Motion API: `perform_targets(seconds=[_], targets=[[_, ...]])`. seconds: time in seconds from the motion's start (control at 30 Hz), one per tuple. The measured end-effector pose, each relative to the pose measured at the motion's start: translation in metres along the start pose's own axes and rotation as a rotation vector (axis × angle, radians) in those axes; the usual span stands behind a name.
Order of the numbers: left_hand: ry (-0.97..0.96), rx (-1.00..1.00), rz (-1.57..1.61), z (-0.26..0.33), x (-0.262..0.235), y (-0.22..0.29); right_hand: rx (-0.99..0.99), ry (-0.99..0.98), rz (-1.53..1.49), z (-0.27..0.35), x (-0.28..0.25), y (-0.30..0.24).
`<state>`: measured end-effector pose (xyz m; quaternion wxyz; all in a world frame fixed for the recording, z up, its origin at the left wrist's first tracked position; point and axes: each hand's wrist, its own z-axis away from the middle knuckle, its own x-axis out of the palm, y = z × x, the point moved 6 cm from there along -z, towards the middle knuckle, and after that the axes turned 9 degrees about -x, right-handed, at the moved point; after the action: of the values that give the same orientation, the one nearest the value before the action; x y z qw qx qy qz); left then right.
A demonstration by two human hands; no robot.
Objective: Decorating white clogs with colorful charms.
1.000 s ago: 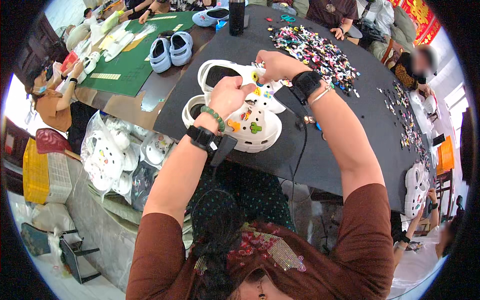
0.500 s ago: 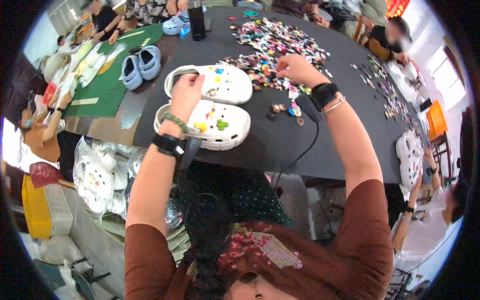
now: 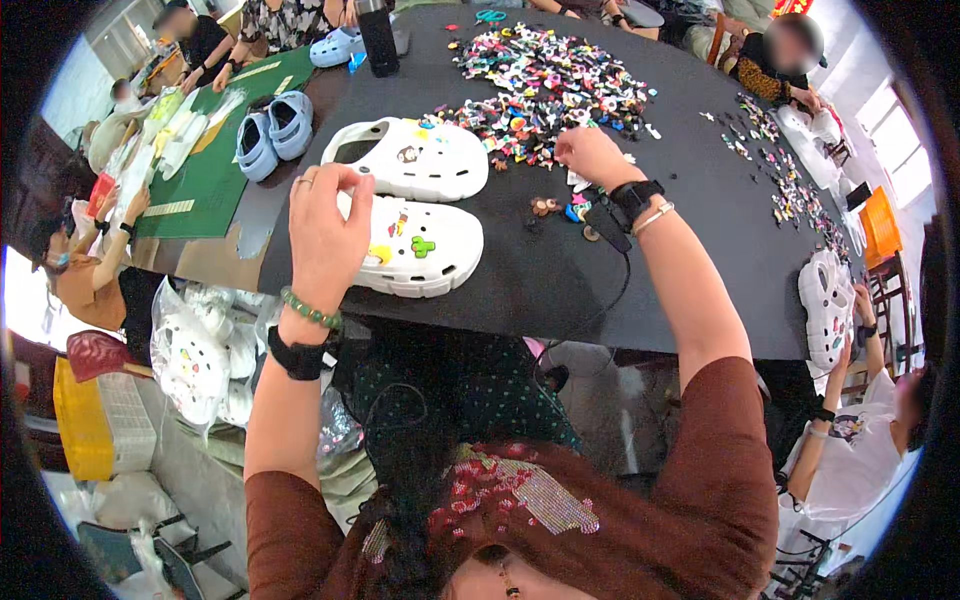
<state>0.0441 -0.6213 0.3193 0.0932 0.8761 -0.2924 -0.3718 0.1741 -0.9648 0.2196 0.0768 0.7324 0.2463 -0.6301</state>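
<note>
Two white clogs lie side by side on the dark table, toes to the right. The far clog (image 3: 440, 165) carries a monkey charm (image 3: 408, 153); the near clog (image 3: 440, 262) has a green cactus charm (image 3: 423, 246) and a yellow one. Above the near clog's heel is my left hand (image 3: 328, 228), loosely bent, with nothing visible in it. My right hand (image 3: 592, 158) is at the near edge of a heap of small colourful shoe charms (image 3: 550, 85). Its fingertips are bunched together, and what they pinch, if anything, cannot be made out.
A few loose charms (image 3: 545, 206) and a black device with a cable (image 3: 608, 222) lie below my right hand. Left of the clogs stand blue clogs (image 3: 274, 135) by a green mat (image 3: 200, 195). A black bottle (image 3: 377, 40) is at the back. Other people work around the table.
My left hand has come off the far clog and moved nearer and left. The far clog has turned, so its monkey charm faces up. My right hand stays by the heap.
</note>
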Motion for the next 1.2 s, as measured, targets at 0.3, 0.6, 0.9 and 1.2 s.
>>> perform_targets(seconds=[0.3,0.6,0.9,1.2], targets=[[-0.313,-0.229,-0.04,0.027,0.017,-0.033,0.061,0.071,-0.101,-0.043,0.016,-0.034],[-0.547,-0.351,0.223,0.034,0.042,-0.051,-0.042,0.186,0.013,-0.036,0.026,-0.046],[-0.642,-0.752,0.358,0.044,0.053,-0.064,0.092,0.099,-0.037,-0.023,0.017,-0.038],[-0.631,-0.652,0.29,0.041,0.061,-0.067,-0.033,-0.037,-0.637,-0.012,-0.05,-0.139]])
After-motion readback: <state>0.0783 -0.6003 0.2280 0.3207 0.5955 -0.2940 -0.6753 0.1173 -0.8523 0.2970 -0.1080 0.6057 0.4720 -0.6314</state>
